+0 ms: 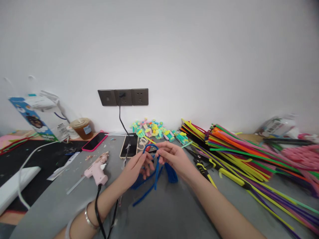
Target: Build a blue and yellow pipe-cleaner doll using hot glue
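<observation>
A blue pipe cleaner arches between my two hands above the grey table. My left hand is closed on its left side, the lower fingers curled. With thumb and forefinger, my right hand pinches the other side, and a blue length hangs down below it. Under my hands lie more blue pipe cleaners, and a thick folded blue piece rests below my right wrist. My hands partly hide what lies beneath them.
Left stand a pink glue gun, a pink-edged phone and a drink cup. Another phone and small colourful pieces lie behind. Pliers and many-coloured pipe cleaners spread right. A black cord crosses my left forearm.
</observation>
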{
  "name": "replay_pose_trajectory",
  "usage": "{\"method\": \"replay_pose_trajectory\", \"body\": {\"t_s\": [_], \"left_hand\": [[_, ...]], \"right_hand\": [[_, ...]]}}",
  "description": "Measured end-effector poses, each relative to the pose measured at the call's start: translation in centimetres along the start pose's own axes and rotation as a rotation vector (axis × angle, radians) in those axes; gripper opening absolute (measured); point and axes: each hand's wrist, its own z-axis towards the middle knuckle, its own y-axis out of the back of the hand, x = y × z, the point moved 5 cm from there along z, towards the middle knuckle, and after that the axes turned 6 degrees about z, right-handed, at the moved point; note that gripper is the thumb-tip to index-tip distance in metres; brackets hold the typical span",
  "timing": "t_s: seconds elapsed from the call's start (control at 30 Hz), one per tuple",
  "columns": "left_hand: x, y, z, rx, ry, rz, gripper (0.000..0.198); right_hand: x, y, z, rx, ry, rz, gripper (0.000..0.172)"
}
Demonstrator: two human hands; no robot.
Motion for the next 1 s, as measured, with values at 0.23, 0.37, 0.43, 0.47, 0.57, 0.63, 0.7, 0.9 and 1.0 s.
{"method": "replay_pose_trajectory", "body": {"t_s": [0.23, 0.37, 0.43, 0.47, 0.57, 0.63, 0.7, 0.9, 1.0], "left_hand": [[0.3, -0.3, -0.3, -0.014, 0.149, -0.079, 0.056], [0.0, 0.0, -0.5, -0.053, 0.076, 0.05, 0.053], [-0.1, 0.0, -0.6, -0.055, 0.053, 0.098, 0.05], [0.0, -0.1, -0.6, -0.037, 0.064, 0.089, 0.047], [0.1, -0.5, -0.8, 0.016, 0.094, 0.036, 0.042], [-0.1, -0.7, -0.8, 0.043, 0.091, 0.019, 0.044], [-0.3, -0.8, -0.8, 0.066, 0.08, 0.018, 0.047], [-0.8, -0.7, -1.0, 0.056, 0.05, 0.106, 0.055], [-0.7, -0.8, -1.1, 0.051, 0.058, 0.128, 0.06]], "right_hand": [[-1.3, -1.3, -0.4, 0.111, -0.103, 0.014, 0.045], [-2.4, -3.3, -1.4, 0.277, -0.234, -0.061, 0.04], [-2.6, -3.7, -1.6, 0.293, -0.223, -0.076, 0.04], [-2.6, -3.7, -1.5, 0.276, -0.187, -0.085, 0.039], [-2.2, -3.2, -1.1, 0.189, -0.067, -0.108, 0.039], [-2.0, -2.6, -0.8, 0.13, -0.037, -0.115, 0.041], [-2.0, -2.3, -0.6, 0.097, -0.047, -0.107, 0.042], [-2.1, -2.1, -0.6, 0.098, -0.079, -0.063, 0.042], [-2.1, -2.1, -0.7, 0.095, -0.094, -0.06, 0.042]]}}
